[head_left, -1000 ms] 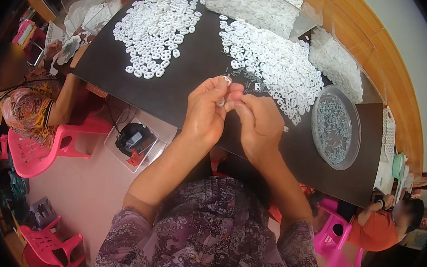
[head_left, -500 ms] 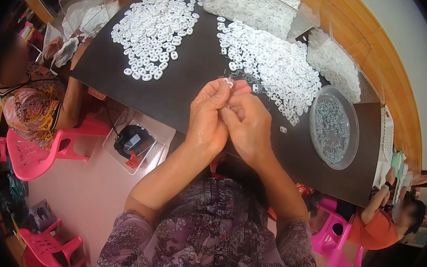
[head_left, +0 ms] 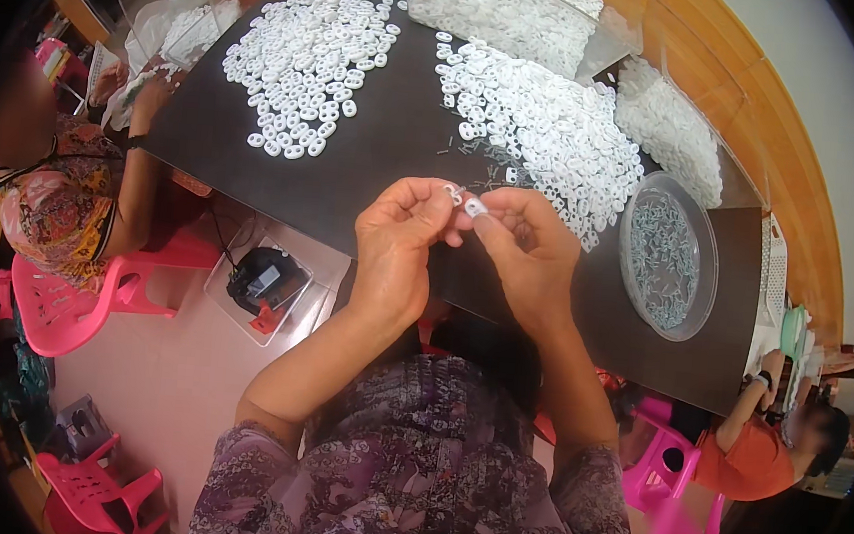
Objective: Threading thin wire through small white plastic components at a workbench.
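Note:
Between the thumb and fingertips of my left hand [head_left: 395, 254] is a small white plastic piece [head_left: 452, 195]; thin metal screws seem to stick out of it. My right hand [head_left: 536, 261] pinches another small white two-holed plastic piece [head_left: 475, 208] close beside it. The two pieces are almost touching, and I cannot tell whether they meet. Both hands are above the dark table's near edge. Just beyond them lie loose screws [head_left: 476, 150] and a heap of white two-holed pieces [head_left: 539, 115].
Rounder white two-holed pieces [head_left: 307, 72] form a heap at the far left. A round clear dish of screws [head_left: 664, 256] stands right. Clear bins of white parts [head_left: 507, 17] line the back. Co-workers sit left and right, near pink chairs [head_left: 63, 309].
My hands have come apart from being cupped together and moved slightly nearer. A white piece now shows in my right fingertips. The single white piece beside the right heap is gone from its spot.

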The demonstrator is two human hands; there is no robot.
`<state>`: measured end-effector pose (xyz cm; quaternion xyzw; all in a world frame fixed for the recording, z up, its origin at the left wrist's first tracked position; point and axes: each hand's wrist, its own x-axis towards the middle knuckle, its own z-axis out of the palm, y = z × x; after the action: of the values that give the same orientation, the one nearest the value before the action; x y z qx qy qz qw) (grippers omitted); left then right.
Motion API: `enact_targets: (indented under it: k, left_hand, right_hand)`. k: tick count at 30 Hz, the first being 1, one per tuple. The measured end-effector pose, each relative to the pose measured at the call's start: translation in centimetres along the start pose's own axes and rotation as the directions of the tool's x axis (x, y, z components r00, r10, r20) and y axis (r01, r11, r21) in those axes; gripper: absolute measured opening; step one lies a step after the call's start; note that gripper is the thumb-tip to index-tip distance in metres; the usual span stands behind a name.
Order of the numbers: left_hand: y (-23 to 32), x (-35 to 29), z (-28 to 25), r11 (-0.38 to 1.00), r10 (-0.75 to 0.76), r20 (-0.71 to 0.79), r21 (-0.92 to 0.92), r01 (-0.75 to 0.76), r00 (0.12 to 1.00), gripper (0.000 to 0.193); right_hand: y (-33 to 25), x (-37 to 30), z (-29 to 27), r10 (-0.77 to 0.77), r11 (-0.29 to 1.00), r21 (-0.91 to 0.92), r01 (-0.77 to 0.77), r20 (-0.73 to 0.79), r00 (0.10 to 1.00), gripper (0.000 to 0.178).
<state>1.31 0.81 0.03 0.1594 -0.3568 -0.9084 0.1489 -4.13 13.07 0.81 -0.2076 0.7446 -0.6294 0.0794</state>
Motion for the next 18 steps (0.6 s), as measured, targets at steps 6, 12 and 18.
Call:
enact_targets:
  k: [6,12,18]
  left_hand:
    - [-0.7,-0.5,-0.1,0.991,0.098,0.032,0.086,-0.101,0.995,0.009]
    - [-0.8,-0.6,0.2,1.0,-0.001,0.022,0.014,0.001,1.0,0.01]
    - [-1.3,-0.4,-0.3,0.982,0.12,0.036,0.146,-0.124,0.992,0.011]
  right_hand:
    - [-0.1,0.0,-0.4,-0.105,0.964,-0.239,0.116,0.057,0.993,0.015]
    - [0.7,0.0,-0.8,-0.013,1.0,0.006,0.013,0.047,0.999,0.015]
    - [-0.5,0.0,-1.1,-0.019,0.989,-0.142,0.033,0.098,0.995,0.014]
